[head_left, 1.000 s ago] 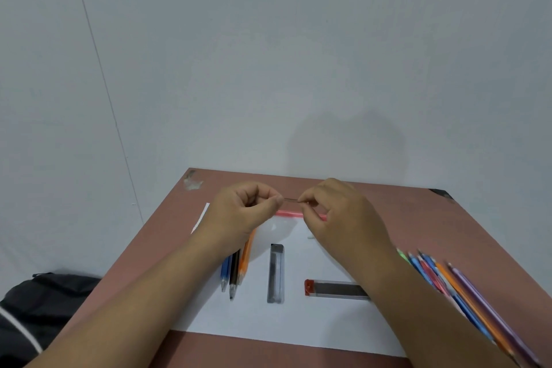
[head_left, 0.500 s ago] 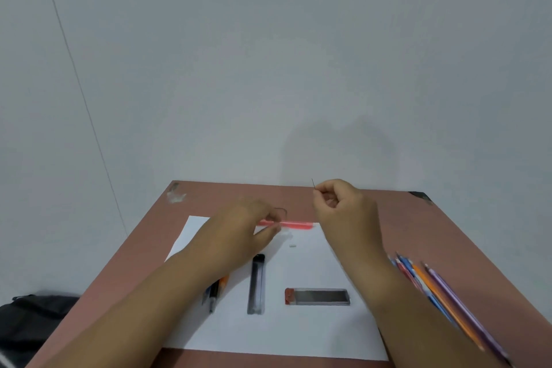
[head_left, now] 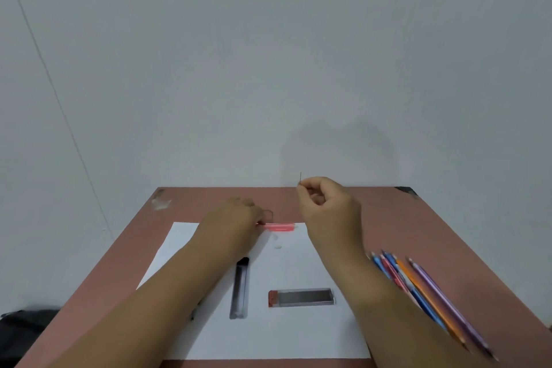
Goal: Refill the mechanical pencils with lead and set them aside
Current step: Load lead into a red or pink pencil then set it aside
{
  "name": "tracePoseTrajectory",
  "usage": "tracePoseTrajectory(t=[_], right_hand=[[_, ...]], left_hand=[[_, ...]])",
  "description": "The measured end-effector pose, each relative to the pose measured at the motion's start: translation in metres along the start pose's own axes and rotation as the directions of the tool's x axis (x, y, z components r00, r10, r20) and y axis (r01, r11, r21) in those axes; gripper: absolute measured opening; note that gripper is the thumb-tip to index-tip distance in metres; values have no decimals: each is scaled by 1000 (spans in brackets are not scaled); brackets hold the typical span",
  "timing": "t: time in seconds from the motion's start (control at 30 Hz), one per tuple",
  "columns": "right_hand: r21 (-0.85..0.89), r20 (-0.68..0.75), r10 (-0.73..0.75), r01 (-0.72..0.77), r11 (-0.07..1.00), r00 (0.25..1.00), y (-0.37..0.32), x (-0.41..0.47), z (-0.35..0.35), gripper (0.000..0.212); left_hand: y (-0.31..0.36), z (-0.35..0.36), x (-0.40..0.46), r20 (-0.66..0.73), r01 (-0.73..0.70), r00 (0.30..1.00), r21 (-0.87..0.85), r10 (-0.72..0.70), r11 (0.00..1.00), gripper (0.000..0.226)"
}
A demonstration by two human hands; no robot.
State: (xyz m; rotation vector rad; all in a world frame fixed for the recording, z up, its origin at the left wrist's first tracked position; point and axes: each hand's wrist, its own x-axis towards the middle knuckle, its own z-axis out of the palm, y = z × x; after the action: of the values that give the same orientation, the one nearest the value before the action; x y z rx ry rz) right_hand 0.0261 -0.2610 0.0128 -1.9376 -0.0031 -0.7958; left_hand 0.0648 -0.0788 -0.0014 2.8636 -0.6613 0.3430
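My right hand (head_left: pixel 327 206) is raised above the far part of the table and pinches a thin lead stick (head_left: pixel 300 178) that points up. My left hand (head_left: pixel 236 225) is low on the white paper (head_left: pixel 298 334) and grips the end of a pink mechanical pencil (head_left: pixel 280 227) lying across the paper's far edge. Two lead cases lie on the paper: a black one (head_left: pixel 240 290) lengthwise and a red-capped one (head_left: pixel 300 297) crosswise. A tiny white piece (head_left: pixel 277 246) lies near the pink pencil.
Several coloured pencils (head_left: pixel 418 287) lie in a row on the brown table (head_left: pixel 448 233) right of the paper. A pencil tip (head_left: pixel 194 312) shows under my left forearm. A dark bag (head_left: pixel 18 329) sits on the floor at the left. A white wall stands behind the table.
My hands have separated: the right hand rose with the lead, turning it upright, and the left hand dropped to the pink pencil on the paper. The view tilted up slightly.
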Motion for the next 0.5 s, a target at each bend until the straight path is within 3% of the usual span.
tracePoseTrajectory(t=[0.17, 0.3, 0.4, 0.5], right_hand=[[146, -13, -3, 5, 989, 1000, -10, -4, 0, 10], [406, 5, 99, -93, 909, 995, -23, -7, -5, 10], [456, 2, 58, -53, 889, 998, -30, -10, -7, 9], [472, 23, -20, 7, 881, 1000, -34, -15, -5, 8]], left_hand=[[-3, -3, -6, -73, 81, 993, -154, -93, 985, 18], [-10, -12, -14, -134, 127, 975, -308, -175, 943, 16], [-10, -20, -20, -203, 98, 968, -230, -146, 968, 18], [-12, -14, -18, -208, 59, 967, -379, -147, 924, 19]])
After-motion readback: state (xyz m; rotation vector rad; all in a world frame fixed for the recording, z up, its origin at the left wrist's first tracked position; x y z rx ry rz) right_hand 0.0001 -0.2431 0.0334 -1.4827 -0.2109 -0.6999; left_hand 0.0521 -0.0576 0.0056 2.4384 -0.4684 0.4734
